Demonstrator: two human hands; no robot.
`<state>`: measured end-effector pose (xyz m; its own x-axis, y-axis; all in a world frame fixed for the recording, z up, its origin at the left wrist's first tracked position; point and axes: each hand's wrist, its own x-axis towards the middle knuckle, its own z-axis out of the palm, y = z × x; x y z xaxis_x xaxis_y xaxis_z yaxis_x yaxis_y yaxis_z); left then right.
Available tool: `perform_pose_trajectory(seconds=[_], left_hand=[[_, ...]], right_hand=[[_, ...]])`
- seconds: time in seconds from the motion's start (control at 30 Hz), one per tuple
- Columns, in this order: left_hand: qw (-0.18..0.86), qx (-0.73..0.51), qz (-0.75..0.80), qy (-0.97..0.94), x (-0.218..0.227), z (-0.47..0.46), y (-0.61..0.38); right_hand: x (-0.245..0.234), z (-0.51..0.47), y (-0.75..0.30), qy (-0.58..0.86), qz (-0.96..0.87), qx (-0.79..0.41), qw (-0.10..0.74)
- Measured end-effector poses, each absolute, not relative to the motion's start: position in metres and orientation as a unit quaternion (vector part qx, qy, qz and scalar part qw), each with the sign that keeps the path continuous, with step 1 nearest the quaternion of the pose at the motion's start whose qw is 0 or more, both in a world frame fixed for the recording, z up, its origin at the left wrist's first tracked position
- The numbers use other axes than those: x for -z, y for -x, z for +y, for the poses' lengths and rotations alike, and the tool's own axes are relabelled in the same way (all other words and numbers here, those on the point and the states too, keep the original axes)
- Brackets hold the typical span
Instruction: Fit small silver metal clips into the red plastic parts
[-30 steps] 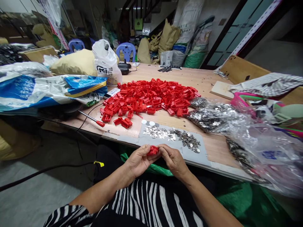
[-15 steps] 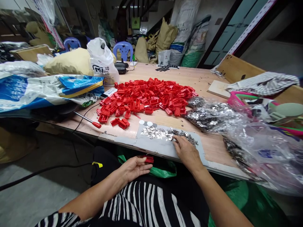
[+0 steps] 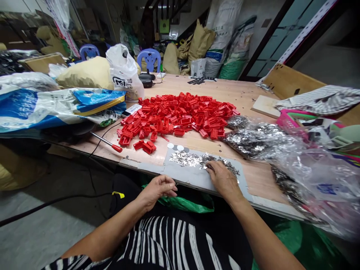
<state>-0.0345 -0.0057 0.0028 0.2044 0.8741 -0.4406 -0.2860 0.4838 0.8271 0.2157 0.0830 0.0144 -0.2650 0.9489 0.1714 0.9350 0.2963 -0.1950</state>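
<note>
My right hand [image 3: 223,179] has its fingertips drawn together in the pile of small flat silvery metal pieces [image 3: 187,159], which lies on a grey board [image 3: 185,176] at the table's front edge. The exact piece between the fingertips is too small to tell. Below that edge, over my lap, my left hand [image 3: 159,189] is closed with fingers curled towards the thumb. Whatever it may hold is hidden. Under it, a green bag [image 3: 188,202] shows between my legs and the table. Beyond the board spreads a large heap of red plastic housings [image 3: 182,112].
A screwdriver [image 3: 108,143] with a red handle juts over the left front edge, near a black cable. Clear bags of metal parts [image 3: 250,140] and a pink basket [image 3: 292,122] crowd the right side. Sacks and a white carrier bag [image 3: 125,71] stand at left.
The red housing that was in my left hand is out of sight. That hand has turned, and its fingers have curled in. My right hand stays at the metal pieces, its fingertips slightly deeper.
</note>
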Motion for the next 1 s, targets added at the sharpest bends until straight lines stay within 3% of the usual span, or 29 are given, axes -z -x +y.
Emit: perform_pose_trajectory(seconds=[0.07, 0.13, 0.27, 0.37, 0.6, 0.73, 1.0], left_hand=[[0.621, -0.456, 0.511, -0.382, -0.01, 0.007, 0.045], [0.46, -0.487, 0.569, -0.477, -0.014, 0.021, 0.057], [0.082, -0.414, 0.675, -0.606, -0.014, 0.048, 0.083], [-0.044, -0.35, 0.72, -0.597, -0.009, 0.06, 0.097], [-0.067, -0.299, 0.741, -0.598, -0.001, 0.066, 0.108], [-0.072, -0.303, 0.737, -0.6, -0.001, 0.063, 0.107], [-0.028, -0.442, 0.695, -0.567, -0.011, 0.05, 0.101]], right_hand=[[-0.014, 0.085, -0.215, 0.59, -0.799, -0.02, 0.116], [-0.014, 0.088, -0.214, 0.589, -0.801, -0.016, 0.106], [-0.014, 0.091, -0.213, 0.591, -0.799, -0.013, 0.106], [-0.016, 0.089, -0.213, 0.596, -0.794, -0.013, 0.119], [-0.028, 0.081, -0.216, 0.582, -0.788, -0.159, 0.118], [-0.029, 0.081, -0.22, 0.594, -0.767, -0.183, 0.162], [-0.032, 0.066, -0.228, 0.563, -0.781, -0.215, 0.164]])
